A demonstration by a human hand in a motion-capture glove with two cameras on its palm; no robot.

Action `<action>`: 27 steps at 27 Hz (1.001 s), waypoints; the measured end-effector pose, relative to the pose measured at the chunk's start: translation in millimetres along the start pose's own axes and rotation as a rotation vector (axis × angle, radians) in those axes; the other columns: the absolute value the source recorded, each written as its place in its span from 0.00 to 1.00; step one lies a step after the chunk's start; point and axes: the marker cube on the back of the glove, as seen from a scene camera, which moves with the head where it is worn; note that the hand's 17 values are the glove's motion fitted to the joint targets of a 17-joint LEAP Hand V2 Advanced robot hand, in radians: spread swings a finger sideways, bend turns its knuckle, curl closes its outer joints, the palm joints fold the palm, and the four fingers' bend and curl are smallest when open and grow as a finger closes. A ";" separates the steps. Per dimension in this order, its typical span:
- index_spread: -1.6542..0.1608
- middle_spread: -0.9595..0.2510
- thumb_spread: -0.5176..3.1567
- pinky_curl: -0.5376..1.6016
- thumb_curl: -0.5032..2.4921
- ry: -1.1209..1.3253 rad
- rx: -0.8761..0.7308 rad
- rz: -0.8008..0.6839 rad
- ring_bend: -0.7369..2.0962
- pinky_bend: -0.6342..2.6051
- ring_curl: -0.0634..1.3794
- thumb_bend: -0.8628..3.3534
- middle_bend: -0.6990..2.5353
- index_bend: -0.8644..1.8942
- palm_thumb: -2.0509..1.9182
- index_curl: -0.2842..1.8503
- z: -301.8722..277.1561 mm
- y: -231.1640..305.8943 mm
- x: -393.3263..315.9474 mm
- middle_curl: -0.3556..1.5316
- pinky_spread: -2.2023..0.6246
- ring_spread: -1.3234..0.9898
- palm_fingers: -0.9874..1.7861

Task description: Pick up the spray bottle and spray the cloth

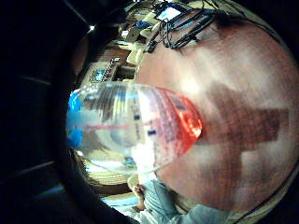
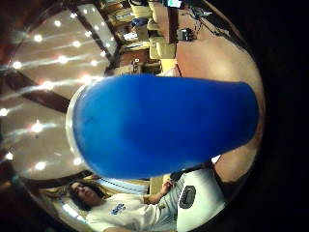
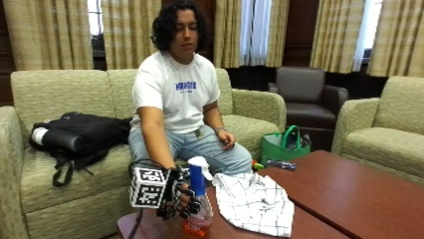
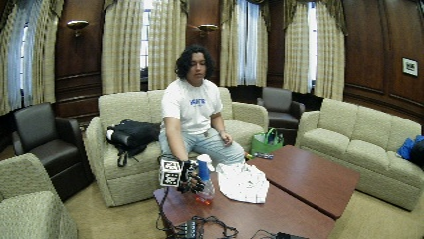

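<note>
1. The gloved right hand (image 3: 182, 199) has its fingers (image 3: 191, 204) curled around the spray bottle (image 3: 197, 199), which stands upright on the counter (image 3: 344, 194).
2. I judge it best to lift it straight and aim the nozzle toward the cloth (image 3: 255, 201) just beside it.
3. The fingers wrap the clear body below the blue neck.

The seated person's right arm reaches down to the gloved right hand (image 3: 180, 199) — fingers curled round the spray bottle (image 3: 197, 199) — while the bare left hand (image 3: 227, 140) rests on the thigh.
</note>
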 end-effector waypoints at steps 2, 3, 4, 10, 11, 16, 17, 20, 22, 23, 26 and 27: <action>0.67 0.66 0.37 0.40 0.29 0.023 -0.022 0.000 0.42 0.28 0.27 0.20 0.31 0.35 0.71 0.22 2.7 -5.2 0.6 0.38 0.82 0.50 0.49; 0.67 0.66 0.37 0.40 0.29 0.033 -0.035 0.000 0.42 0.28 0.27 0.20 0.30 0.34 0.71 0.22 4.5 -7.7 0.5 0.38 0.82 0.49 0.50; 0.67 0.66 0.36 0.40 0.29 0.037 -0.047 0.000 0.43 0.28 0.27 0.20 0.30 0.34 0.71 0.22 6.6 -9.9 0.1 0.38 0.82 0.49 0.50; 0.67 0.65 0.36 0.41 0.29 0.017 -0.055 -0.016 0.44 0.29 0.28 0.20 0.31 0.34 0.71 0.21 18.7 -22.3 -9.5 0.39 0.81 0.49 0.52; 0.67 0.64 0.36 0.41 0.29 0.012 -0.050 -0.022 0.45 0.28 0.28 0.20 0.31 0.34 0.71 0.21 20.6 -24.5 -10.8 0.39 0.81 0.48 0.53; 0.68 0.63 0.36 0.40 0.29 -0.019 -0.001 -0.043 0.46 0.27 0.29 0.19 0.32 0.35 0.70 0.21 27.9 -36.1 -14.9 0.39 0.80 0.48 0.58; 0.68 0.63 0.36 0.40 0.29 -0.021 0.010 -0.045 0.46 0.27 0.28 0.19 0.33 0.35 0.70 0.21 28.6 -38.6 -15.8 0.39 0.80 0.48 0.59; 0.69 0.62 0.36 0.40 0.29 -0.016 0.034 -0.055 0.47 0.26 0.28 0.19 0.33 0.37 0.69 0.22 30.4 -44.7 -17.5 0.39 0.79 0.48 0.65; 0.70 0.62 0.36 0.40 0.29 -0.009 0.044 -0.066 0.47 0.25 0.29 0.20 0.33 0.37 0.69 0.23 31.9 -47.8 -17.6 0.39 0.78 0.47 0.67; 0.70 0.62 0.36 0.40 0.29 -0.005 0.048 -0.069 0.47 0.26 0.29 0.20 0.33 0.36 0.69 0.23 32.7 -49.5 -17.6 0.39 0.78 0.47 0.68; 0.70 0.61 0.37 0.40 0.29 0.008 0.060 -0.068 0.47 0.26 0.29 0.20 0.32 0.36 0.69 0.23 33.7 -55.2 -18.5 0.39 0.77 0.47 0.69; 0.70 0.61 0.37 0.40 0.29 0.012 0.065 -0.067 0.47 0.26 0.30 0.20 0.32 0.36 0.69 0.24 33.6 -57.3 -19.0 0.39 0.77 0.47 0.69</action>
